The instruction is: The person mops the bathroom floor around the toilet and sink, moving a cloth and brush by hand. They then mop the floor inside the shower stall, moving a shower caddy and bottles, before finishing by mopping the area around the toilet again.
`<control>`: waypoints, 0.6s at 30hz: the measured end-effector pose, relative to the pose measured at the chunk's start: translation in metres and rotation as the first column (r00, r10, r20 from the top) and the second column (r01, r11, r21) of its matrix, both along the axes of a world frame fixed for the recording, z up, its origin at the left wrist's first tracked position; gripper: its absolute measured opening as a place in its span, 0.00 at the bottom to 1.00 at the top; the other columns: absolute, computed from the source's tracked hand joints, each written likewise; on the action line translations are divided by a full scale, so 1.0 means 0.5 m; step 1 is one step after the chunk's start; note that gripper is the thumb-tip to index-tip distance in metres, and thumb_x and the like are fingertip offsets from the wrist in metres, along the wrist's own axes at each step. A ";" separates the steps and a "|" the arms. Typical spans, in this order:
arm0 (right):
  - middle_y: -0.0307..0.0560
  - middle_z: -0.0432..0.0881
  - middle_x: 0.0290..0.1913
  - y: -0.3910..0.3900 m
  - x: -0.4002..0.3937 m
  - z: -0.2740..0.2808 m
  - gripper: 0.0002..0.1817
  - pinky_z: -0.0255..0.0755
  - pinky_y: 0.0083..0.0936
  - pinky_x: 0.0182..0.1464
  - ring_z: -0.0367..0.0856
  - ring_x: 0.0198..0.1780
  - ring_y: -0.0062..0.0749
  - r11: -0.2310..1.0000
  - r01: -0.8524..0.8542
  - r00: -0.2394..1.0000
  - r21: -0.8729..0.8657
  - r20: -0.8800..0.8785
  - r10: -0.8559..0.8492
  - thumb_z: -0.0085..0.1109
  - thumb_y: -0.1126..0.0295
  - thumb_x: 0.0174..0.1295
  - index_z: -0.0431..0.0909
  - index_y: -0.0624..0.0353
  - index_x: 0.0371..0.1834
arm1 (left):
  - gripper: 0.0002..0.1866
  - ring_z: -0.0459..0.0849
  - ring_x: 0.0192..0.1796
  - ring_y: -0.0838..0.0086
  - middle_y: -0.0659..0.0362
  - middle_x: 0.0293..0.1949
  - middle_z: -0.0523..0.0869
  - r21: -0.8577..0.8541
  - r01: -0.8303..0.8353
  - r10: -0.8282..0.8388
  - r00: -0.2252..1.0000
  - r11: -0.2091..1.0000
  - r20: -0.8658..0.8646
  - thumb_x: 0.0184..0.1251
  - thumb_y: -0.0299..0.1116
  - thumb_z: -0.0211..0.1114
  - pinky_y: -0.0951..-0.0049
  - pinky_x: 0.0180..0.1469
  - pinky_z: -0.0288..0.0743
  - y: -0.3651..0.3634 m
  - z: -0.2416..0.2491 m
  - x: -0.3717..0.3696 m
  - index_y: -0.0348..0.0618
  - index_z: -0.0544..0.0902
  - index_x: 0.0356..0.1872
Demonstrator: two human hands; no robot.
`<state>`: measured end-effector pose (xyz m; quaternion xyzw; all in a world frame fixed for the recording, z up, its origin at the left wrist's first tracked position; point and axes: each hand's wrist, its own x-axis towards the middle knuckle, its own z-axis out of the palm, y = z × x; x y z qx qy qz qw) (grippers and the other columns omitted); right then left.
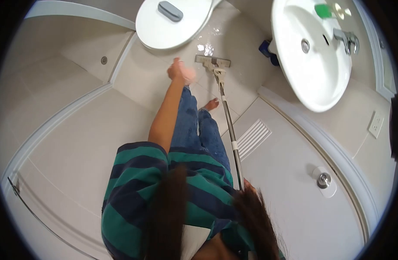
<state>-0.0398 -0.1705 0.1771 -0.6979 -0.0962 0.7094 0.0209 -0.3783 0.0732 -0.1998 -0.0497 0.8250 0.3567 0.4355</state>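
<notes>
A sponge mop (212,60) with a flat, wide head rests on the wet floor near the toilet (173,26). Its metal pole (228,115) slants back along my right side. My right hand (249,187) is wrapped round the upper part of that pole, partly hidden by hair. In front of me my left hand (180,70) is stretched out over the floor, between the toilet and my legs, left of the mop head. Motion smears its fingers, and I cannot make out anything held in it.
To the right hangs a white sink (313,65) with a faucet (348,41) and a green bottle (323,11). A blue object (268,50) stands beneath it. A door with a vent (253,136) and knob (323,180) is at right. A shower curb (92,92) runs along the left.
</notes>
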 end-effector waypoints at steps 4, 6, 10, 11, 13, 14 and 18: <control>0.40 0.77 0.28 0.027 -0.044 -0.054 0.28 0.63 0.13 0.20 0.69 0.19 0.17 0.983 -0.146 0.989 0.108 -0.009 0.148 0.50 0.85 0.47 0.64 0.65 0.57 | 0.23 0.78 0.29 0.66 0.53 0.30 0.82 0.161 -0.336 0.326 0.941 0.928 0.086 0.37 0.46 0.71 0.68 0.35 0.74 0.086 0.035 -0.142 0.34 0.81 0.29; 0.40 0.75 0.24 0.062 -0.090 -0.069 0.27 0.63 0.14 0.17 0.68 0.15 0.19 0.996 0.011 0.999 0.091 0.037 -0.014 0.51 0.84 0.47 0.64 0.65 0.55 | 0.22 0.77 0.28 0.68 0.53 0.31 0.81 0.141 -0.264 0.259 0.964 0.954 0.056 0.36 0.42 0.73 0.70 0.33 0.74 0.118 0.045 -0.173 0.33 0.80 0.27; 0.40 0.71 0.18 0.129 -0.137 -0.095 0.23 0.62 0.17 0.14 0.66 0.10 0.22 0.985 0.170 0.985 -0.031 0.030 -0.169 0.53 0.83 0.47 0.67 0.66 0.51 | 0.20 0.77 0.30 0.68 0.53 0.30 0.80 0.169 -0.297 0.281 0.953 0.940 0.113 0.36 0.36 0.74 0.72 0.34 0.73 0.195 0.071 -0.177 0.34 0.77 0.28; 0.38 0.69 0.17 0.150 -0.148 -0.090 0.20 0.61 0.17 0.13 0.65 0.10 0.22 0.991 0.122 0.991 -0.049 0.055 -0.119 0.54 0.82 0.48 0.68 0.65 0.48 | 0.20 0.77 0.31 0.68 0.54 0.30 0.79 0.217 -0.350 0.326 0.935 0.911 0.141 0.36 0.34 0.74 0.72 0.35 0.73 0.215 0.061 -0.169 0.34 0.77 0.29; 0.38 0.69 0.16 0.159 -0.152 -0.099 0.19 0.60 0.17 0.13 0.65 0.10 0.22 0.996 0.081 0.994 -0.047 0.072 -0.077 0.54 0.81 0.48 0.68 0.65 0.47 | 0.21 0.76 0.38 0.66 0.52 0.36 0.77 0.342 -0.125 0.163 0.983 0.931 -0.082 0.36 0.32 0.75 0.70 0.41 0.72 0.241 0.041 -0.142 0.34 0.76 0.32; 0.38 0.69 0.16 0.161 -0.153 -0.107 0.19 0.60 0.17 0.13 0.65 0.10 0.21 0.997 0.061 0.995 -0.044 0.078 -0.057 0.54 0.81 0.48 0.69 0.65 0.46 | 0.22 0.75 0.41 0.66 0.51 0.38 0.76 0.386 -0.001 0.086 0.976 0.922 -0.202 0.35 0.31 0.75 0.70 0.44 0.71 0.255 0.033 -0.130 0.35 0.76 0.33; 0.37 0.68 0.16 0.202 -0.172 -0.116 0.18 0.60 0.17 0.14 0.65 0.10 0.21 0.990 0.084 0.992 -0.112 0.102 -0.072 0.55 0.80 0.49 0.69 0.65 0.46 | 0.17 0.70 0.52 0.60 0.53 0.52 0.70 -0.230 0.874 -0.570 0.063 0.427 -0.819 0.44 0.24 0.63 0.66 0.52 0.67 0.197 -0.088 -0.092 0.46 0.79 0.40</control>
